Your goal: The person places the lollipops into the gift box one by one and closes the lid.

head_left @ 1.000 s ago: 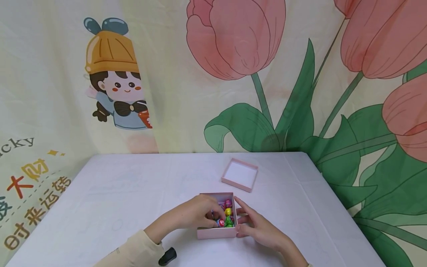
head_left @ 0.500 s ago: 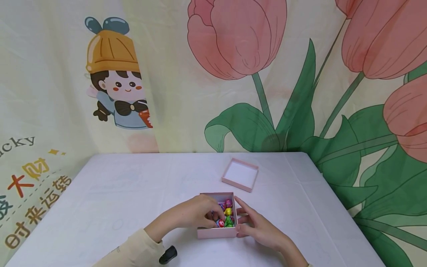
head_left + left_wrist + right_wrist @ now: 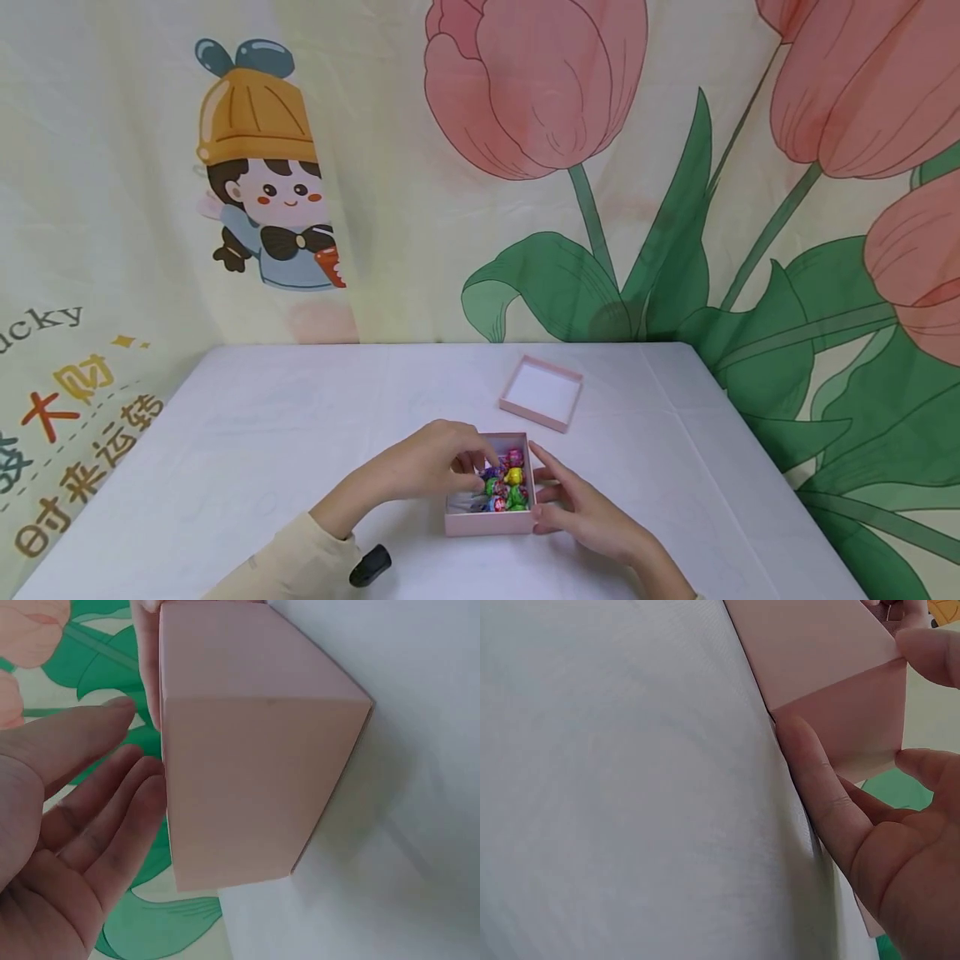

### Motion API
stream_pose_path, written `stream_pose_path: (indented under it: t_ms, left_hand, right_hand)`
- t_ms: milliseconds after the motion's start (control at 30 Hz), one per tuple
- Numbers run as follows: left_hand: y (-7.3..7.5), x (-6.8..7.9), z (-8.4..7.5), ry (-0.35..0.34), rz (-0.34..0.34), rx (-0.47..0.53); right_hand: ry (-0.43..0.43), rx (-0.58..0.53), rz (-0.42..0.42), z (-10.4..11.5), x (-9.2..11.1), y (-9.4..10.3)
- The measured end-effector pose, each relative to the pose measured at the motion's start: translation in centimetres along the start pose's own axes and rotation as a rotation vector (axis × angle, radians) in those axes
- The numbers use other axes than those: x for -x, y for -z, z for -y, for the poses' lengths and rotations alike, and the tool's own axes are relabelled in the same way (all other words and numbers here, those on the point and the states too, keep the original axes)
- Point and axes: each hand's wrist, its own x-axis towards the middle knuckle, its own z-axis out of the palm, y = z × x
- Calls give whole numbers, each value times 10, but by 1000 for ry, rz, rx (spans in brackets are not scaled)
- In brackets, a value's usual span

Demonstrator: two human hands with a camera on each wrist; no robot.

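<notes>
On the table stands a pink box [image 3: 487, 523] with shiny wrapped candies [image 3: 514, 476] in several colours, mostly along its right half. My left hand [image 3: 431, 458] hovers over the left part of the box, its fingers loosely bent and the thumb apart from them. Nothing shows between them in the left wrist view, where the box wall [image 3: 255, 787] hides the candies. My right hand [image 3: 581, 508] lies against the box's right side. Its index finger reaches the far corner and its thumb is by the near one; in the right wrist view, fingertips [image 3: 799, 739] touch the pink wall [image 3: 847, 727].
A shallow pink lid [image 3: 542, 392] with a white inside lies behind the box, a little to its right. A white cloth [image 3: 300, 417] covers the table. A printed curtain [image 3: 390, 208] hangs right behind the table's far edge. A black wrist piece [image 3: 371, 567] sits by the left sleeve.
My left hand has risen and drawn back to the left from among the candies, and more of them show, including a green one. The right hand and the box stay in place.
</notes>
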Motion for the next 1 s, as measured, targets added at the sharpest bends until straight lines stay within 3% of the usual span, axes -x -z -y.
stream_pose_path:
  t_ms: [133,267,533,800,1000]
  left_hand:
    - [6,0,6,0,-65,-3]
    - [13,-3,12,16,-129,19]
    - [26,-18,33,86,-215,79]
    - [36,-40,63,115,-207,102]
    - [36,-53,82,104,-160,108]
  right_hand:
    - [-25,-7,-2,0,1,4]
    - [1,59,-28,6,3,12]
    - [50,243,-224,19,-9,33]
    - [47,379,-463,19,-40,59]
    - [-54,359,-492,10,-61,76]
